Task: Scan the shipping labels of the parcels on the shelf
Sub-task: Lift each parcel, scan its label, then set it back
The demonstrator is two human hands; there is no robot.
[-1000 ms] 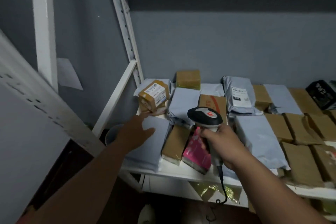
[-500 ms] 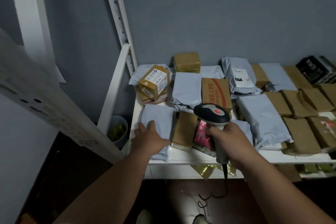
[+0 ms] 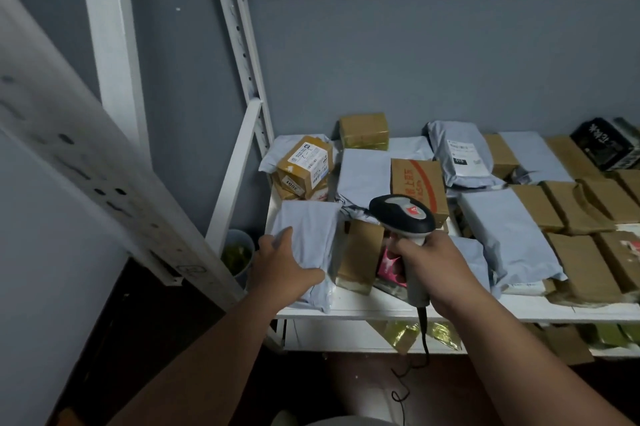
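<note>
At shelf (image 3: 381, 308) front-left corner, grey mailer (image 3: 311, 235), label hidden, soft, light, slick: left hand (image 3: 282, 266) grip clasping near edge; right hand (image 3: 436, 271) grip wrapped round scanner (image 3: 403, 218) alongside.

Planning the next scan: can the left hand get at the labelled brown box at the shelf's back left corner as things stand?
Probably yes. The left hand grips the grey mailer just in front of the labelled brown box, nothing stands between them, but it must release the mailer first.
</note>
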